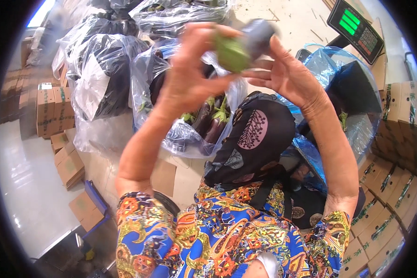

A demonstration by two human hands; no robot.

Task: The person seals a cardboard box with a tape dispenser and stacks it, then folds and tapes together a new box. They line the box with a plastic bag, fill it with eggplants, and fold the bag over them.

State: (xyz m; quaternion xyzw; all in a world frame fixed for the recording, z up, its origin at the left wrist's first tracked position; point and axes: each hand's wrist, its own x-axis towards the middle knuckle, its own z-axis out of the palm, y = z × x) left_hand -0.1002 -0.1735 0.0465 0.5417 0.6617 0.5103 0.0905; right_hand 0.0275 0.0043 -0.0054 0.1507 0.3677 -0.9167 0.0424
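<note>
My left hand point(191, 66) grips an eggplant point(259, 38) by its green stem end, raised above the bags and blurred by motion. My right hand point(285, 73) is curved at the eggplant's dark end, thumb and fingers spread; whether it grips or only touches cannot be told. Beneath the hands, an opened clear plastic bag point(144, 107) holds several dark purple eggplants point(213, 127) with green caps. To the right, a blue plastic bag point(361, 121) has an eggplant's green cap showing inside.
More filled plastic bags point(100, 80) stand at the left and back. A scale display point(356, 27) with lit green digits rises at the upper right. Cardboard boxes point(378, 215) are stacked at right, others point(54, 111) at left. Flattened cardboard point(87, 208) lies lower left. My knee wears dark patterned cloth point(253, 139).
</note>
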